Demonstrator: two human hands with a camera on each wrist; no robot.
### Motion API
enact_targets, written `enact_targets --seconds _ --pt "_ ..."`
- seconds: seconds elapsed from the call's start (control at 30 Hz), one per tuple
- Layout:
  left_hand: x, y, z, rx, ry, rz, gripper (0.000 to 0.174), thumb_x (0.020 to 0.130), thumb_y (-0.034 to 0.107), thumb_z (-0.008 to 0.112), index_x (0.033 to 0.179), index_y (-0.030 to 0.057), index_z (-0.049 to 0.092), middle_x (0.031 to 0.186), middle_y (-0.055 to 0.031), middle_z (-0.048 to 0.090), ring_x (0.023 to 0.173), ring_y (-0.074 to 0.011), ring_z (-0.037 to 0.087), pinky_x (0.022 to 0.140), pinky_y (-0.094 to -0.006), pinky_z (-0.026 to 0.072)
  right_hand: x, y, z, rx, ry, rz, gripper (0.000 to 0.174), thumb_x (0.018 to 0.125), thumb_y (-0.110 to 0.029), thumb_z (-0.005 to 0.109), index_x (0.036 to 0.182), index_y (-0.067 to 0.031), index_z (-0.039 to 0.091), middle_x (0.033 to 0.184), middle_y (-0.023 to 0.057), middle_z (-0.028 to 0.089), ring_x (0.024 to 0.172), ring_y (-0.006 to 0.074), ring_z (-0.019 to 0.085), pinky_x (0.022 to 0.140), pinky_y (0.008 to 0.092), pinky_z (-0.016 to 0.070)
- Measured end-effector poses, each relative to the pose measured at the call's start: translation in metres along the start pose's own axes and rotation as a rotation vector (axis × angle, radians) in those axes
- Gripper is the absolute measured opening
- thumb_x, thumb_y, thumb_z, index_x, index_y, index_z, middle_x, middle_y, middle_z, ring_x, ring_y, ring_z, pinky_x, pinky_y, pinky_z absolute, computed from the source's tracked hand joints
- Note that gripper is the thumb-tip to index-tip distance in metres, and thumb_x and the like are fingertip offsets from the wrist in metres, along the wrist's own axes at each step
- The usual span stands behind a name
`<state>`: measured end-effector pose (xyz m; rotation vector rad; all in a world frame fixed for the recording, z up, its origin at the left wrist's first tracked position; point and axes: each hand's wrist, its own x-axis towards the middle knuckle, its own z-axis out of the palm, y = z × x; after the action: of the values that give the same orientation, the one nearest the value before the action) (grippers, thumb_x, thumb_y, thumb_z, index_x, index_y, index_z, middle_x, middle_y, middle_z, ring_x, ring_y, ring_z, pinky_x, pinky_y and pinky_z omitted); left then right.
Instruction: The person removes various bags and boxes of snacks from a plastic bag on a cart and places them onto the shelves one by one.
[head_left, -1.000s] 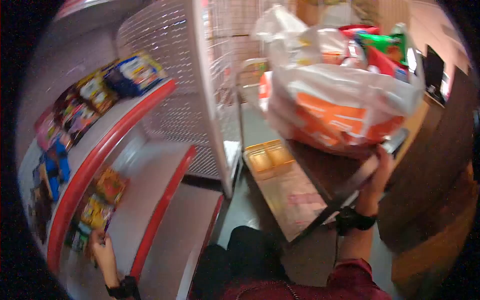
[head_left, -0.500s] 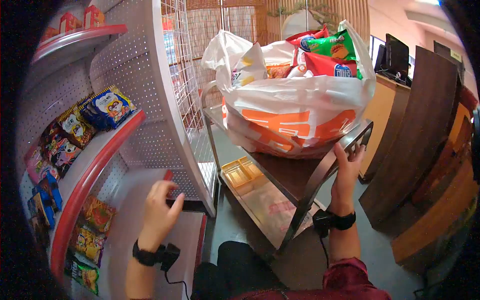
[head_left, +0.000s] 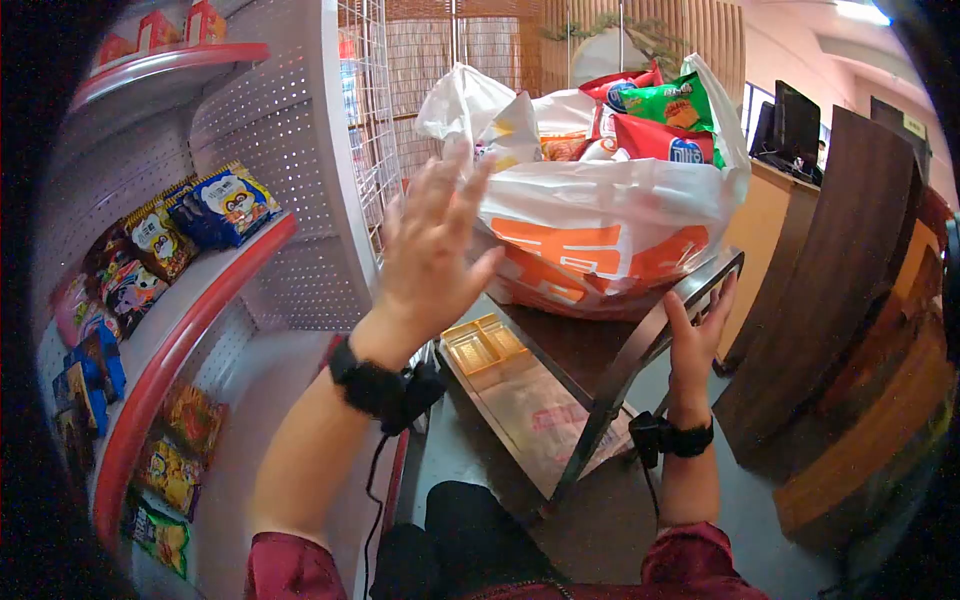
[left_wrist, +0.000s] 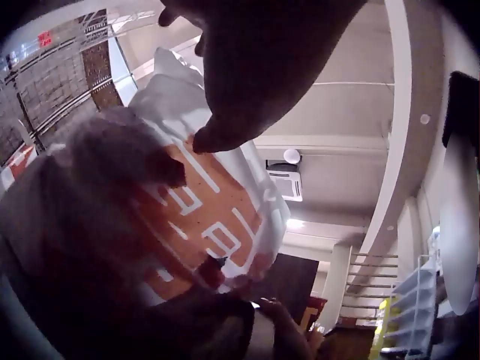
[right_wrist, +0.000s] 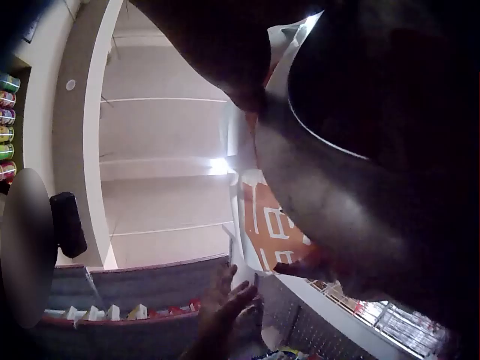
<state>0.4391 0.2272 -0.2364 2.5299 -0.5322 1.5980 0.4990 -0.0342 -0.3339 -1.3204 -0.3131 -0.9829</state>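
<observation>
Standing on the dark upper deck of a metal cart (head_left: 590,350), a white plastic carrier bag (head_left: 640,205) with orange lettering bulges with snack packets; a green packet (head_left: 670,103) and a red packet (head_left: 655,143) protrude from its mouth. The left hand (head_left: 435,255) is raised before the bag's left side, its fingers spread and gripping nothing; whether they touch the plastic cannot be told. The right hand (head_left: 695,340) is at the cart's handle (head_left: 630,362): its thumb lies against the bar, but how far the other fingers wrap round cannot be told. Judged for handling, the load is bulky yet probably light for its volume, the film thin and slippery, the contents crushable. Hold is best taken at both raised ends of the mouth together, or beneath the base; squeezing the middle would likely crumple packets. Left of the cart, packs of snacks (head_left: 235,205) lie on a red-edged shelf (head_left: 213,296); a golden tray (head_left: 470,350) sits on the lower deck.
</observation>
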Motion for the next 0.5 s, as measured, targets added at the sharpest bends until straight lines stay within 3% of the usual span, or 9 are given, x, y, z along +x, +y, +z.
enact_targets --seconds 0.03,0.1,0.13,0.23,0.27,0.37,0.4,0.43,0.5 --pt "0.006 0.004 0.004 0.004 0.003 -0.002 0.075 0.068 0.019 0.067 0.133 0.0149 0.031 0.136 -0.0127 0.031 0.126 -0.0305 0.03 0.101 -0.0483 0.0233 -0.001 -0.001 0.0 0.019 0.002 0.034 0.09 0.068 -0.002 0.068 0.136 -0.0006 0.01 0.137 0.0169 0.021 0.121 0.0272 0.033 0.098 0.0354 0.0319" --pt "0.014 0.007 0.014 0.129 -0.069 0.012 0.077 0.068 0.03 0.068 0.134 0.0207 0.029 0.135 -0.0087 0.035 0.127 -0.0291 0.027 0.097 -0.0631 0.0146 -0.001 0.0 0.0 0.026 0.0 0.038 0.09 0.068 -0.003 0.068 0.136 -0.0008 0.011 0.137 0.0169 0.021 0.12 0.0268 0.034 0.097 0.0353 0.0327" --pt "0.017 0.006 0.017 0.079 -0.109 0.005 0.067 0.069 0.038 0.066 0.129 0.0208 0.039 0.13 -0.0073 0.042 0.126 -0.0291 0.029 0.092 -0.0705 0.0076 -0.001 0.001 -0.001 0.031 0.002 0.044 0.09 0.068 -0.003 0.069 0.136 -0.001 0.011 0.137 0.0169 0.022 0.119 0.0264 0.035 0.097 0.0352 0.0336" --pt "0.019 0.01 0.016 0.078 -0.355 -0.029 0.05 0.072 0.04 0.063 0.116 0.0173 0.052 0.122 -0.0068 0.049 0.123 -0.0288 0.033 0.094 -0.0685 0.0063 0.003 0.001 -0.004 0.002 -0.035 0.047 0.09 0.067 -0.005 0.071 0.136 -0.0003 0.013 0.137 0.0177 0.021 0.12 0.027 0.035 0.099 0.0353 0.0304" --pt "0.014 0.008 0.019 0.053 -0.281 -0.011 0.039 0.074 0.041 0.061 0.103 0.0145 0.06 0.117 -0.007 0.052 0.12 -0.0278 0.035 0.093 -0.069 0.0075 0.009 0.013 -0.01 -0.196 -0.062 -0.093 0.088 0.068 -0.014 0.072 0.134 0.0032 0.016 0.136 0.0189 0.023 0.12 0.0272 0.034 0.101 0.036 0.0256" --pt "0.015 -0.005 0.019 -0.062 -0.182 -0.112 0.038 0.075 0.041 0.06 0.101 0.0136 0.061 0.113 -0.0097 0.054 0.117 -0.0288 0.038 0.096 -0.0634 0.0117 0.034 0.002 -0.014 -0.169 -0.05 -0.114 0.082 0.073 -0.029 0.067 0.131 0.0076 0.022 0.135 0.0219 0.027 0.123 0.0296 0.031 0.103 0.0353 0.0205" --pt "0.019 -0.016 0.028 -0.13 0.029 -0.181 0.043 0.075 0.039 0.062 0.106 0.0093 0.058 0.11 -0.0143 0.053 0.11 -0.0298 0.045 0.097 -0.0542 0.0224 0.049 -0.003 -0.017 -0.241 -0.007 -0.165 0.081 0.075 -0.035 0.063 0.13 0.0088 0.024 0.134 0.0234 0.028 0.124 0.0301 0.029 0.103 0.0346 0.0202" --pt "0.024 -0.025 0.037 -0.126 0.025 -0.193 0.043 0.075 0.039 0.062 0.106 0.0093 0.058 0.11 -0.0143 0.053 0.11 -0.0298 0.045 0.097 -0.0542 0.0224 0.069 -0.003 -0.018 -0.312 0.035 -0.218 0.081 0.077 -0.042 0.059 0.129 0.01 0.025 0.134 0.025 0.029 0.126 0.0306 0.027 0.103 0.0339 0.0198" --pt "0.036 -0.043 0.056 -0.278 0.34 -0.447 0.048 0.075 0.036 0.061 0.111 0.0057 0.053 0.105 -0.015 0.055 0.099 -0.0276 0.051 0.087 -0.0466 0.0361 0.12 0.007 -0.018 -0.389 0.05 -0.163 0.086 0.077 -0.05 0.056 0.13 0.0101 0.025 0.134 0.0268 0.029 0.127 0.0328 0.026 0.103 0.0335 0.0202"
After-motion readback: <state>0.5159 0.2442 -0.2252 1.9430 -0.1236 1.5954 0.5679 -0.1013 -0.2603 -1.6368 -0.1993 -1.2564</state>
